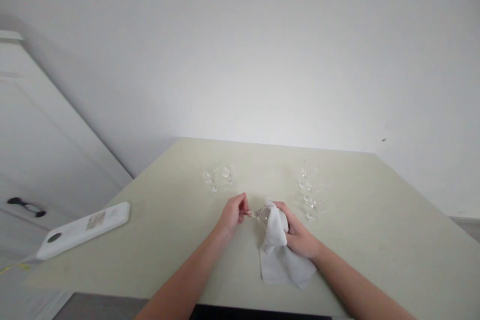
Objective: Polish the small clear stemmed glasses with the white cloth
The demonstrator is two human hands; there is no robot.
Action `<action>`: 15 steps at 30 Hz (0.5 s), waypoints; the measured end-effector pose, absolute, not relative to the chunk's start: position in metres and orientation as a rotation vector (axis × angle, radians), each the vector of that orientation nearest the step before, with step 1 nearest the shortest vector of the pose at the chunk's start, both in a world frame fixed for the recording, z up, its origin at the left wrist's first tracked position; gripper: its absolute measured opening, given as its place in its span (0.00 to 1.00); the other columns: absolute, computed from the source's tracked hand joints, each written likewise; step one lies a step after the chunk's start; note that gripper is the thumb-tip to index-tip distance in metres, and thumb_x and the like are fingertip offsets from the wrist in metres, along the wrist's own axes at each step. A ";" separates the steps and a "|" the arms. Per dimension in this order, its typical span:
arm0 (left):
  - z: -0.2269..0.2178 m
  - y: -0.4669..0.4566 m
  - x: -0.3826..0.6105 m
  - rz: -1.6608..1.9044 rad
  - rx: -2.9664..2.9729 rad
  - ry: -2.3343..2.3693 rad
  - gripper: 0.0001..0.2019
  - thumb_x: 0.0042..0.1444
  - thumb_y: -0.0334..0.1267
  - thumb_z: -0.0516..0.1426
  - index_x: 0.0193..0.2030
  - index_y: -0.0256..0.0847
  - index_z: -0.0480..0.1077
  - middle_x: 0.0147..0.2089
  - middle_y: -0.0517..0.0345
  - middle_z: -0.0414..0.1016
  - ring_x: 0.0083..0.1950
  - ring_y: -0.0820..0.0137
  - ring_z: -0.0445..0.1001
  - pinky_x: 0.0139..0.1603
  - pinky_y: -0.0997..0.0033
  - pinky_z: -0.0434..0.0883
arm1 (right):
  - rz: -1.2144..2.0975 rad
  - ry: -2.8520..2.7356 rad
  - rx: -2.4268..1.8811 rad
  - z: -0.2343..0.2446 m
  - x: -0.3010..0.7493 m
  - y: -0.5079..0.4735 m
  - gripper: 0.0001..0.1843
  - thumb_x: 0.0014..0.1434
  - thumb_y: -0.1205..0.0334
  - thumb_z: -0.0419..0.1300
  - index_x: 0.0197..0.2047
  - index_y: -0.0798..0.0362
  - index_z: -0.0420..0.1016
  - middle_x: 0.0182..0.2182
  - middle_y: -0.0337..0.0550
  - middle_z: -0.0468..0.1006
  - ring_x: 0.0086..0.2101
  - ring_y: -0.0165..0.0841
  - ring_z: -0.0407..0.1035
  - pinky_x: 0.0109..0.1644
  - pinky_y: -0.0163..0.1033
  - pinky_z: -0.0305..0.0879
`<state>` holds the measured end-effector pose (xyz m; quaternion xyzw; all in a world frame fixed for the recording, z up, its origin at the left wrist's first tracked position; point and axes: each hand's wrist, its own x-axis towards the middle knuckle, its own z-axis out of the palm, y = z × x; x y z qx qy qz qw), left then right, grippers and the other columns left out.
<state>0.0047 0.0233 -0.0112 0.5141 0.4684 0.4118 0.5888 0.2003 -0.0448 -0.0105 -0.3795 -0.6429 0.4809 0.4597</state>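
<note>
wall [262, 45]: plain white | cabinet [33, 160]: white, dark handle, left | table [393, 240]: pale, perhaps greenish | light: soft, even

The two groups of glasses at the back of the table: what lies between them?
In the head view, only bare table lies between the left glasses and the right glasses; nothing stands there.

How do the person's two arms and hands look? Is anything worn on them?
Both forearms are bare, with no sleeves in view. The left hand and the right hand wear no gloves, and no watch, bracelet or ring can be seen. Fine details such as nails are too small to tell.
</note>
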 end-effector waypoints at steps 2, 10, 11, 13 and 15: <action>-0.014 0.026 0.005 0.957 1.064 1.045 0.20 0.55 0.52 0.46 0.19 0.41 0.53 0.18 0.63 0.61 0.14 0.80 0.45 0.16 0.76 0.43 | 1.328 -1.402 -0.898 -0.011 0.198 -0.044 0.27 0.58 0.50 0.58 0.60 0.47 0.63 0.55 0.48 0.69 0.54 0.43 0.63 0.58 0.49 0.58; -0.014 0.010 0.011 1.026 1.475 0.956 0.24 0.60 0.52 0.46 0.18 0.39 0.59 0.17 0.62 0.58 0.20 0.76 0.56 0.21 0.75 0.53 | 1.192 -1.621 -1.053 -0.017 0.202 -0.037 0.11 0.48 0.62 0.65 0.37 0.53 0.74 0.31 0.40 0.76 0.33 0.35 0.69 0.38 0.38 0.64; -0.014 0.008 0.012 1.034 1.516 0.944 0.24 0.60 0.51 0.46 0.18 0.39 0.59 0.18 0.61 0.59 0.21 0.76 0.57 0.22 0.74 0.54 | 1.177 -1.641 -1.075 -0.017 0.202 -0.036 0.07 0.49 0.63 0.64 0.33 0.54 0.73 0.28 0.39 0.75 0.30 0.33 0.68 0.34 0.37 0.62; -0.013 0.007 0.012 1.052 1.541 0.928 0.24 0.61 0.51 0.45 0.19 0.39 0.59 0.19 0.61 0.59 0.22 0.75 0.56 0.23 0.74 0.54 | 1.160 -1.659 -1.099 -0.019 0.203 -0.035 0.04 0.50 0.63 0.62 0.28 0.54 0.71 0.24 0.37 0.73 0.26 0.31 0.66 0.31 0.36 0.60; -0.013 0.008 0.011 1.061 1.533 0.927 0.24 0.62 0.51 0.45 0.18 0.39 0.59 0.19 0.61 0.58 0.22 0.75 0.56 0.22 0.74 0.54 | 1.149 -1.689 -1.101 -0.021 0.202 -0.034 0.05 0.51 0.63 0.62 0.27 0.54 0.70 0.23 0.37 0.72 0.26 0.30 0.65 0.30 0.35 0.59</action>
